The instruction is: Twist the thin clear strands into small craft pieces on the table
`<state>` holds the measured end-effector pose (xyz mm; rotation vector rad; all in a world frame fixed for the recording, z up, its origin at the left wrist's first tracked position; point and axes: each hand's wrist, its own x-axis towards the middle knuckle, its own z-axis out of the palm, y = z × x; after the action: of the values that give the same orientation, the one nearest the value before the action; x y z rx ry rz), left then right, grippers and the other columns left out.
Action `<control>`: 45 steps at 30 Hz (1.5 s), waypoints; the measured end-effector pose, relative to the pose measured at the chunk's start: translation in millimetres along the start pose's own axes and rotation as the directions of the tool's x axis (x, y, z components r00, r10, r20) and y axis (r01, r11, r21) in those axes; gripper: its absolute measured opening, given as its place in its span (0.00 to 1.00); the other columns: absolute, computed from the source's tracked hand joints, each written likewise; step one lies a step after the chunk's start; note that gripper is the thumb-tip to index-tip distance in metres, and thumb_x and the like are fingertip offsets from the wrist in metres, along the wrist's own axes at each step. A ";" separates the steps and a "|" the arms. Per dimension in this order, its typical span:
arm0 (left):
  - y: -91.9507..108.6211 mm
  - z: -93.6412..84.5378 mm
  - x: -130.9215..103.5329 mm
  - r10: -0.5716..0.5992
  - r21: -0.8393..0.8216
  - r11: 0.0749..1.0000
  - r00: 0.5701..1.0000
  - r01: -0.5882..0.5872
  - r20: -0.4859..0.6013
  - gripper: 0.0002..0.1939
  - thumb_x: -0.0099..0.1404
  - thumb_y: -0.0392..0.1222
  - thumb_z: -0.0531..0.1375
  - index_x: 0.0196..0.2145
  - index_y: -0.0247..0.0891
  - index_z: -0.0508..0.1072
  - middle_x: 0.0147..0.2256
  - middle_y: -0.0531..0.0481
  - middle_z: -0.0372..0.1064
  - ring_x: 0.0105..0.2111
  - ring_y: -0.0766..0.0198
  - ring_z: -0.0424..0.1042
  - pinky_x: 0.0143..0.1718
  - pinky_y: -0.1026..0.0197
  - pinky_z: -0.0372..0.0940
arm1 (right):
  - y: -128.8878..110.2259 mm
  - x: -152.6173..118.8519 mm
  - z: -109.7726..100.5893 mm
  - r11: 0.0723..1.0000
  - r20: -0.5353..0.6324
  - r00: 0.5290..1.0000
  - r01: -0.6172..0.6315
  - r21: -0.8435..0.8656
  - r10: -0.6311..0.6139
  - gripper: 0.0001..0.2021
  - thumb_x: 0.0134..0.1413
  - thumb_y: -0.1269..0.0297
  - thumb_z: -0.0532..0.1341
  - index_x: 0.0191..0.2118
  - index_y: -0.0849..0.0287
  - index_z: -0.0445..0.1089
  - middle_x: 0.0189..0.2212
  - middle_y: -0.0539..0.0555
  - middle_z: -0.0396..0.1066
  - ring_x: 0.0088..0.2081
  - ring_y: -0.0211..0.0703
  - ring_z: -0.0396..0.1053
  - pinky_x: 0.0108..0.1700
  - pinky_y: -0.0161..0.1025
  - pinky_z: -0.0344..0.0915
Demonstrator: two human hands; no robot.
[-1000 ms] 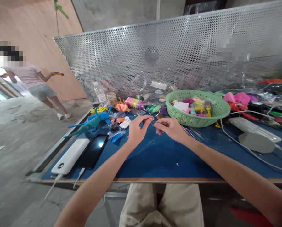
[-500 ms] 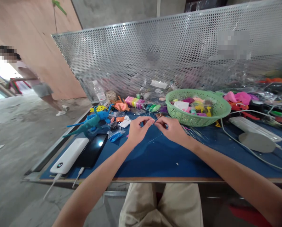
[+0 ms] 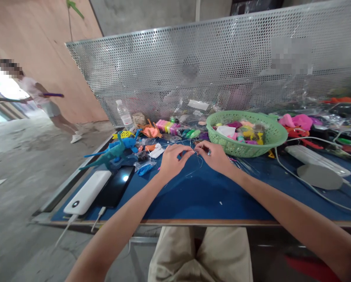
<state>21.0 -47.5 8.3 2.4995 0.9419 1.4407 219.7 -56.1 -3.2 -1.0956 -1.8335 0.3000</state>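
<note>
Over the middle of the blue table, my left hand (image 3: 175, 158) pinches a thin, clear-looking strand (image 3: 199, 164) between thumb and fingers. Just to its right, my right hand (image 3: 212, 155) is closed in a pinch on the same strand, its fingertips almost meeting those of my left hand. Part of the strand loops below the fingertips. Its ends and any knot are too fine to make out. Small plastic bags and a white piece (image 3: 156, 151) lie left of my left hand, and a green basket (image 3: 243, 150) stands behind my right hand.
Blue and teal toy figures (image 3: 112, 154), a white power bank (image 3: 87, 192) and a black phone (image 3: 116, 188) lie at left. A bottle (image 3: 124, 115) stands behind. Cables and a grey round object (image 3: 320, 177) are at right. A person (image 3: 37, 92) walks beyond the table.
The light loop above my fingertips has dropped from view, and a strand now curves below them. My hands moved slightly. The person at left has moved a little and an arm now extends forward.
</note>
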 end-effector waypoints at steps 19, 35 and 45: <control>-20.1 4.6 -3.3 0.244 0.384 0.890 0.968 -0.248 0.059 0.09 0.72 0.46 0.58 0.39 0.43 0.77 0.36 0.49 0.79 0.34 0.61 0.74 0.38 0.56 0.57 | -2.8 -1.1 -17.1 0.961 -0.104 0.965 0.224 -0.164 -0.242 0.11 0.64 0.58 0.59 0.42 0.51 0.78 0.40 0.57 0.73 0.41 0.49 0.70 0.46 0.49 0.69; -13.1 18.7 -5.9 0.289 0.279 0.904 0.944 -0.324 0.161 0.09 0.75 0.39 0.50 0.43 0.38 0.71 0.39 0.47 0.75 0.38 0.63 0.76 0.40 0.61 0.68 | 4.5 1.2 -15.3 0.947 0.013 0.965 0.258 -0.192 -0.261 0.13 0.67 0.63 0.54 0.47 0.51 0.76 0.54 0.55 0.71 0.54 0.52 0.68 0.58 0.55 0.65; -20.4 9.9 -3.3 0.332 0.315 0.877 0.932 -0.362 0.144 0.09 0.74 0.38 0.53 0.45 0.39 0.73 0.41 0.45 0.77 0.41 0.59 0.77 0.46 0.55 0.71 | 1.7 7.3 -23.3 0.954 0.071 0.989 -0.141 0.263 0.127 0.15 0.61 0.51 0.60 0.33 0.57 0.75 0.27 0.55 0.77 0.28 0.43 0.73 0.31 0.41 0.69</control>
<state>18.5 -30.9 -7.4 3.0922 0.8118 1.3339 238.5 -54.9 12.3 -1.0306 -1.7076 0.6444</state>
